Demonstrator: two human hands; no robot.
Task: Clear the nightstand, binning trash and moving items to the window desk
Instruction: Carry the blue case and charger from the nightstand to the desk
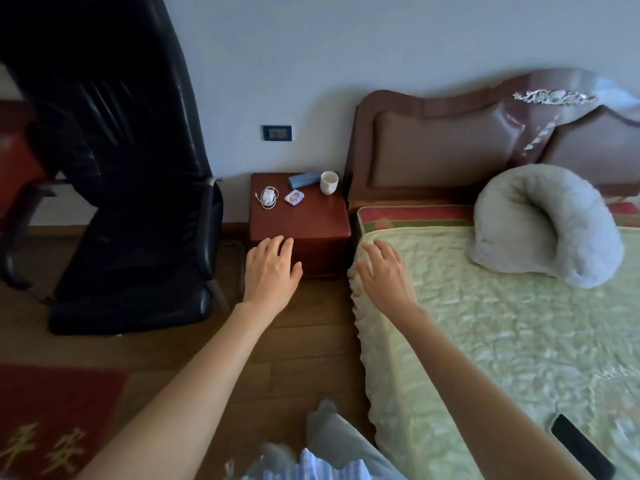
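A red-brown nightstand [304,220] stands between a black chair and the bed. On its top lie a white charger with a coiled cable [267,197], a small purple-and-white packet [294,197], a blue case [304,179] and a white cup [328,182]. My left hand [270,268] hovers in front of the nightstand's near edge, fingers spread and empty. Over the bed's corner, my right hand [386,271] is also empty with fingers apart. Both hands are short of the items.
A black leather office chair [131,202] stands left of the nightstand. The bed [502,323], with a green quilt, fills the right; a grey pillow [547,226] and a black phone [581,448] lie on it. A red rug [52,420] covers the wooden floor at lower left.
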